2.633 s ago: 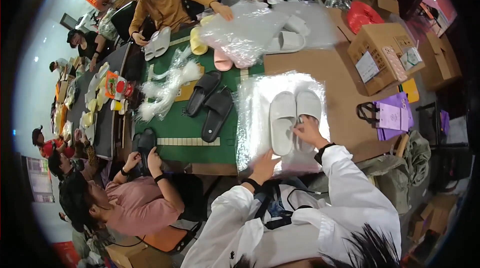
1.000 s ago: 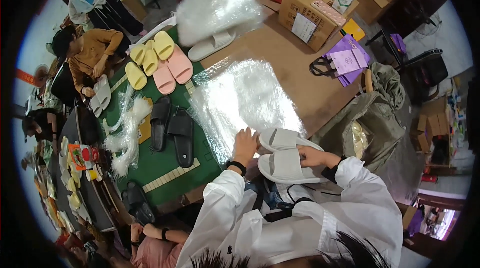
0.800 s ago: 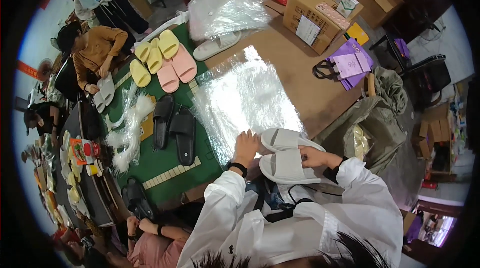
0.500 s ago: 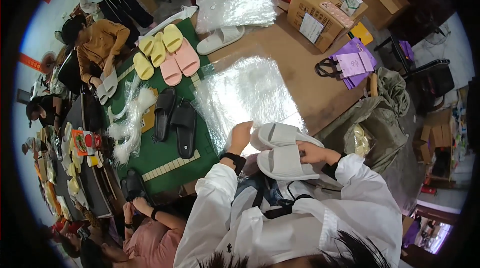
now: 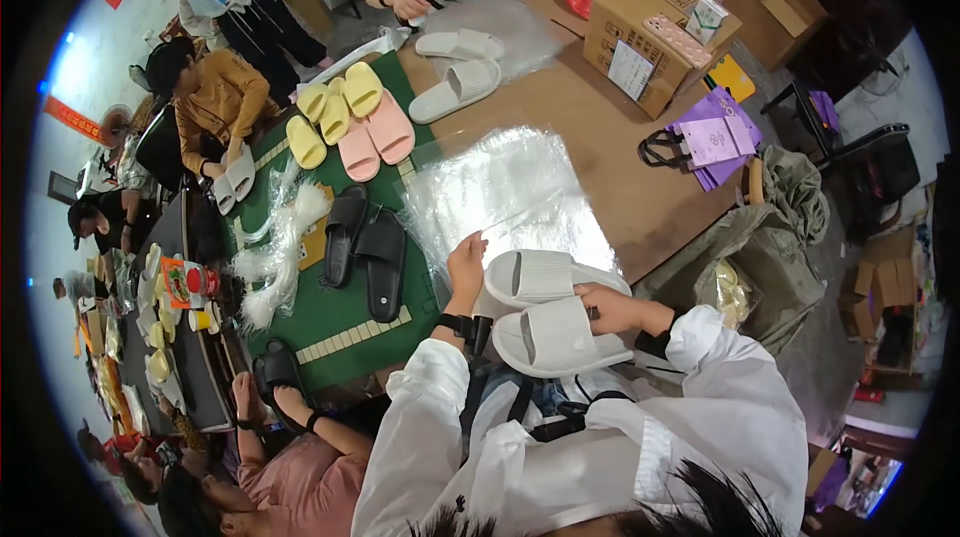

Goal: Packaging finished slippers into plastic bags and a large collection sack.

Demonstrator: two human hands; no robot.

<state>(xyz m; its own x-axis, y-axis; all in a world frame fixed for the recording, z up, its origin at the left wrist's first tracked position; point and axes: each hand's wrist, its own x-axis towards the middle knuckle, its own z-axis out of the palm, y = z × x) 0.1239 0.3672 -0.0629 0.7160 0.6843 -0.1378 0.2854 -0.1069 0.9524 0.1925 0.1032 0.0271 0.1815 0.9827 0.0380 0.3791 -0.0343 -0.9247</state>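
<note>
My right hand [image 5: 610,311] grips a pair of light grey slide slippers [image 5: 548,329] side by side, their toe openings facing left. Left of the slippers, my left hand [image 5: 466,269] pinches the raised edge of a clear plastic bag [image 5: 510,177] between its fingertips. That bag tops a shiny stack lying flat on the table. A pair of black slides [image 5: 380,262] rests on the green mat just left of the stack.
Yellow slides [image 5: 362,89] and pink slides [image 5: 390,127] sit on the green mat [image 5: 340,315], near white bundled strands [image 5: 285,237]. Across the table, a person handles plastic beside grey slippers [image 5: 455,90]. To the right are a cardboard box [image 5: 650,37], purple bags [image 5: 715,137] and a sack [image 5: 740,247].
My left hand has lifted the bag's edge. The slippers in my right hand have shifted slightly left. Across the table, the person's plastic stack has moved away, revealing another grey slipper.
</note>
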